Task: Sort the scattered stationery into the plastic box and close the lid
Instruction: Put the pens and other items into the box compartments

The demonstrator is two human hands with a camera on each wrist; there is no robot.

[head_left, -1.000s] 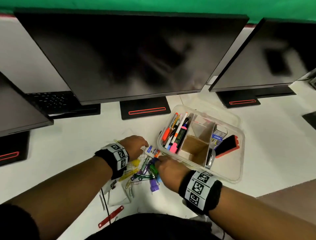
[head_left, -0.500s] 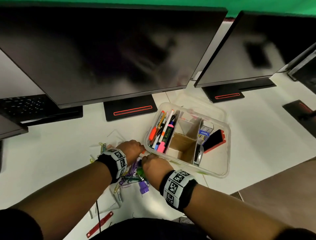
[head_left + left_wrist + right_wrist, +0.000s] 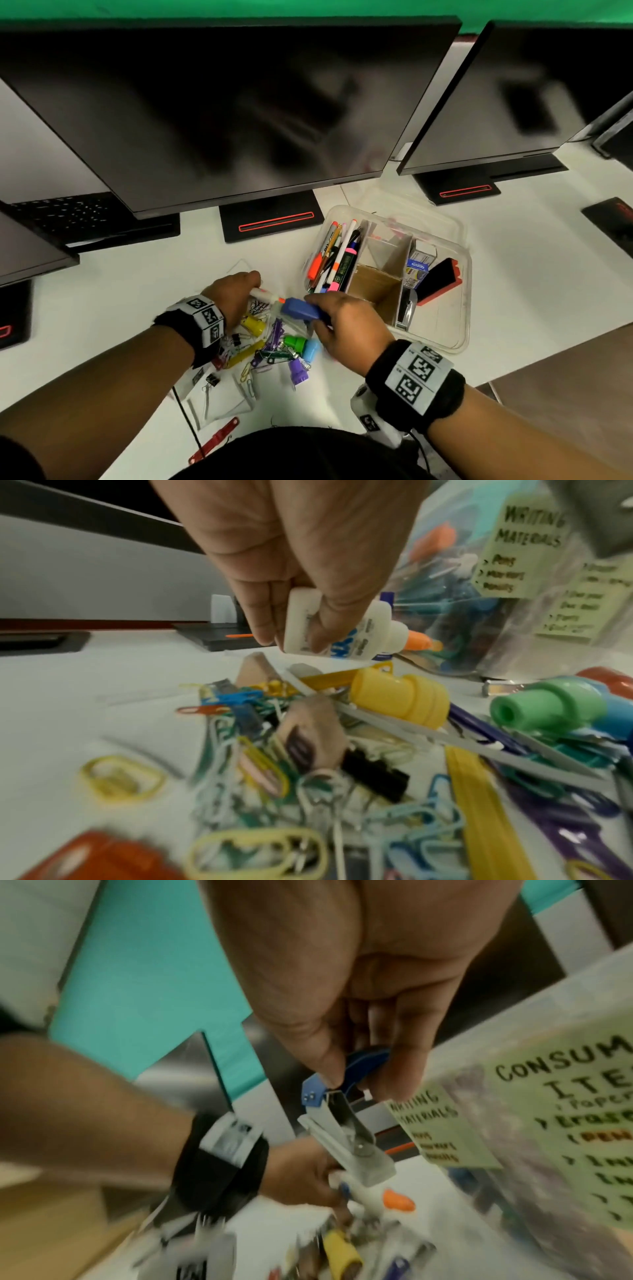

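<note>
Beside the near-left corner of the plastic box [image 3: 459, 240], a white glue bottle [image 3: 346, 631] is gripped in the curled left hand [image 3: 233, 294] above the scattered stationery [image 3: 270, 346]. A blue stapler [image 3: 298, 307] is pinched by the right hand [image 3: 346, 325], presumably so both go in together. No lid is seen on the box, apparently left open for loading.

A white desk [image 3: 534, 274] spans the scene. At its far side stand dark, unlit monitors: a large one [image 3: 219, 113] at center, a second [image 3: 534, 96] to the right, another partly visible at the left edge. Their black bases carry red-outlined slots. A black keyboard [image 3: 68, 212] lies far left. A green wall [image 3: 308, 10] runs behind. Brown flooring [image 3: 565, 383] shows near right.
</note>
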